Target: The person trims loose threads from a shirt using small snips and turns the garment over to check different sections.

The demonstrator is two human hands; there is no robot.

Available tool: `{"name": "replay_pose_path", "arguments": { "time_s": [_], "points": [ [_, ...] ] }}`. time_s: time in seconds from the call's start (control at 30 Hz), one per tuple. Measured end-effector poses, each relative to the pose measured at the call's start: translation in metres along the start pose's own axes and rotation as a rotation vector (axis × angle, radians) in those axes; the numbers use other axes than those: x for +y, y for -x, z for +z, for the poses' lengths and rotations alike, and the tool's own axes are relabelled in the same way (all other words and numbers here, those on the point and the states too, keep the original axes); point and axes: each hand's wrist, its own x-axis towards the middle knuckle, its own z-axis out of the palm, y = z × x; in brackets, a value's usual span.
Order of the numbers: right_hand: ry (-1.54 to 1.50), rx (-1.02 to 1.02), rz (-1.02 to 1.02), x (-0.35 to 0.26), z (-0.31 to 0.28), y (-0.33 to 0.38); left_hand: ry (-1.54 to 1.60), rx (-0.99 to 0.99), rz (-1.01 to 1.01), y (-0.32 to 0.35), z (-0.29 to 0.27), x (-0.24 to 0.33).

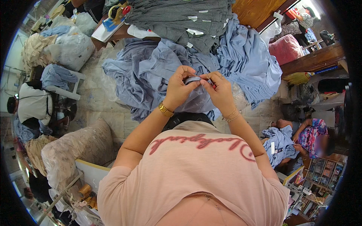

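Note:
Both of my hands are raised in front of my chest, over a big heap of light blue garments (158,71) on the floor. My left hand (179,86) and my right hand (218,90) pinch a small fold of blue-grey fabric (193,80) between their fingertips. A small red thing shows at my right fingers; I cannot tell what it is. I wear a gold watch on the left wrist and thin bracelets on the right.
Folded grey garments (181,19) lie stacked on a wooden table at the top. One person sits at left (34,105), another at right (305,135) handling blue cloth. Stuffed sacks (71,47) stand at upper left, a beige bundle (75,150) at lower left.

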Motion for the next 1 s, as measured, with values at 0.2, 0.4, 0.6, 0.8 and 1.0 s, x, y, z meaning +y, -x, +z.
{"name": "replay_pose_path", "arguments": {
  "time_s": [0.2,0.4,0.6,0.8,1.0],
  "points": [
    [-0.389,0.020,0.352,0.006,0.008,0.007,0.205,-0.067,-0.156,-0.001,-0.003,-0.002],
    [-0.613,-0.050,0.531,0.010,0.002,0.006,0.288,-0.058,-0.108,0.000,0.000,-0.001],
    [-0.362,0.018,0.286,0.006,0.004,0.007,0.245,-0.088,-0.298,-0.001,-0.005,0.002],
    [-0.145,0.054,0.155,0.003,0.003,0.004,0.049,-0.074,-0.167,-0.001,-0.006,0.003],
    [-0.163,0.000,0.259,0.002,-0.001,-0.002,-0.219,0.009,0.058,0.002,0.001,0.006]
  ]
}}
